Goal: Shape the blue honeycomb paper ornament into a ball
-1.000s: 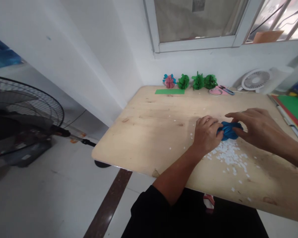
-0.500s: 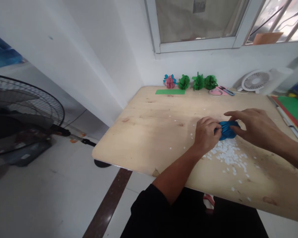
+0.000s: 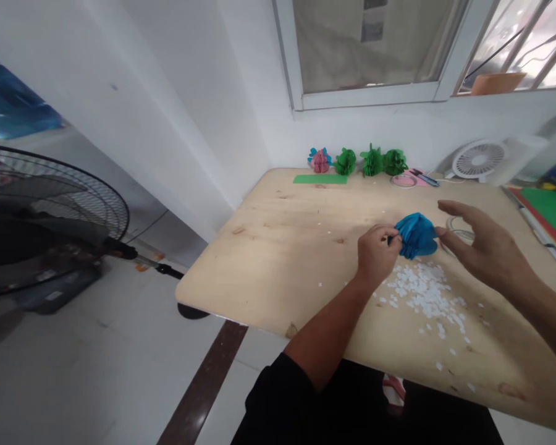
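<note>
A blue pleated paper piece (image 3: 417,236), fanned out, is pinched at its left end by the fingers of my left hand (image 3: 377,248). To its right, my right hand (image 3: 486,247) has its thumb and fingers spread, with the thumb tip close to the paper's right edge. I cannot tell whether that thumb touches it. Just below the blue paper, many small white paper bits (image 3: 426,289) lie scattered on the wooden table (image 3: 269,259).
Along the wall stand a pink and blue paper flower (image 3: 320,161) and several green ones (image 3: 372,162), behind a green strip (image 3: 320,179). A cutter (image 3: 424,178), a small white fan (image 3: 479,159) and coloured sheets (image 3: 549,210) are at the right. A large black fan (image 3: 50,204) stands left.
The blue paper has opened into a wider fan. My right hand has moved right, off the paper or to its edge, and a wire coil now shows behind it. The view has tilted slightly up.
</note>
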A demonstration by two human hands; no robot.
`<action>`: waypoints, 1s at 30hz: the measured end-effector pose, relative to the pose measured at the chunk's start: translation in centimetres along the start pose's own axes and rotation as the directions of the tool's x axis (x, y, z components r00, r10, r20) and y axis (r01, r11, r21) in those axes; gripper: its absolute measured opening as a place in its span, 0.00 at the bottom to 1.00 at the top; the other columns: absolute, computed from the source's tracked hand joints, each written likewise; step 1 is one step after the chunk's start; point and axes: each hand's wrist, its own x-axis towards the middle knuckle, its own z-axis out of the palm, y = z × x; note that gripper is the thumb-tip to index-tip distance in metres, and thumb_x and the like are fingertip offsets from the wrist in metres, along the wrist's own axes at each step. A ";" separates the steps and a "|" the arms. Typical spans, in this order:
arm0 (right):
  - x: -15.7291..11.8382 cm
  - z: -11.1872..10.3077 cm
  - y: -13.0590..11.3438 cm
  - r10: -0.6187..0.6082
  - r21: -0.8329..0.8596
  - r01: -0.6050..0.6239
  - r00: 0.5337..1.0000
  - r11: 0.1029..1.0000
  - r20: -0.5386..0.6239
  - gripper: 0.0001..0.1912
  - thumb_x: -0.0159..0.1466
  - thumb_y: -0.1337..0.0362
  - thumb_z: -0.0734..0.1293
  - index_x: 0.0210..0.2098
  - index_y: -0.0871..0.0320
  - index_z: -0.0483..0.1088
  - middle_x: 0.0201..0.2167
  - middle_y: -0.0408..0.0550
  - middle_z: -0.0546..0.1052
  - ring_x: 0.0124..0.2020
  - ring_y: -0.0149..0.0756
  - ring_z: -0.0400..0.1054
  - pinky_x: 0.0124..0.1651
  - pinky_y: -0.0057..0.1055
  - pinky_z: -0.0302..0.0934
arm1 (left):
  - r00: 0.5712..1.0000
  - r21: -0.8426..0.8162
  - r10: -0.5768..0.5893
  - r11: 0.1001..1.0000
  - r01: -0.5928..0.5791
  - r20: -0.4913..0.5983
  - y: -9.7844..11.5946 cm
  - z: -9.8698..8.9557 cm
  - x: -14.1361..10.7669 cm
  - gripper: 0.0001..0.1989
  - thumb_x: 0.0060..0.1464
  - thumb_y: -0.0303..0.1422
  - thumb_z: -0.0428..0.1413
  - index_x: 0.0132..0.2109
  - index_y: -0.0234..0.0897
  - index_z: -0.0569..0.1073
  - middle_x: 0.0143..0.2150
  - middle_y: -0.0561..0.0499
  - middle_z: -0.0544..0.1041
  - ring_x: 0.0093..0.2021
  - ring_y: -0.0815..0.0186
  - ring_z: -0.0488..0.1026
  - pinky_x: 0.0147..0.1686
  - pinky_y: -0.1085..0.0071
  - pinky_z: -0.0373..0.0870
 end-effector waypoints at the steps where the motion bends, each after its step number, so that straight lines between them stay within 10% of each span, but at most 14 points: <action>1: -0.4 0.3 0.1 0.089 0.068 -0.089 0.996 0.994 0.006 0.28 0.63 0.50 0.64 0.57 0.60 0.71 0.54 0.62 0.78 0.53 0.55 0.75 0.55 0.50 0.68 | 0.998 -0.053 -0.056 0.997 0.056 -0.001 0.0 0.0 0.1 0.04 0.51 0.24 0.60 0.32 0.36 0.78 0.42 0.46 0.83 0.40 0.64 0.79 0.42 0.69 0.76; 8: -3.2 3.9 1.6 0.342 0.473 -0.353 0.933 0.807 0.113 0.23 0.62 0.50 0.67 0.53 0.54 0.72 0.53 0.56 0.79 0.55 0.53 0.74 0.55 0.49 0.69 | 0.953 -0.334 -0.302 0.896 0.293 0.028 -0.7 -0.1 0.4 0.03 0.48 0.28 0.62 0.32 0.33 0.81 0.29 0.50 0.81 0.29 0.68 0.75 0.36 0.71 0.72; 30: -4.7 5.6 1.0 -0.062 0.157 0.105 0.965 0.982 -0.254 0.22 0.69 0.55 0.63 0.60 0.52 0.68 0.53 0.57 0.77 0.55 0.52 0.72 0.58 0.53 0.65 | 0.913 -0.563 -0.404 0.742 0.365 0.061 -0.1 0.1 0.1 0.10 0.38 0.34 0.67 0.29 0.33 0.81 0.25 0.52 0.78 0.26 0.70 0.71 0.36 0.69 0.71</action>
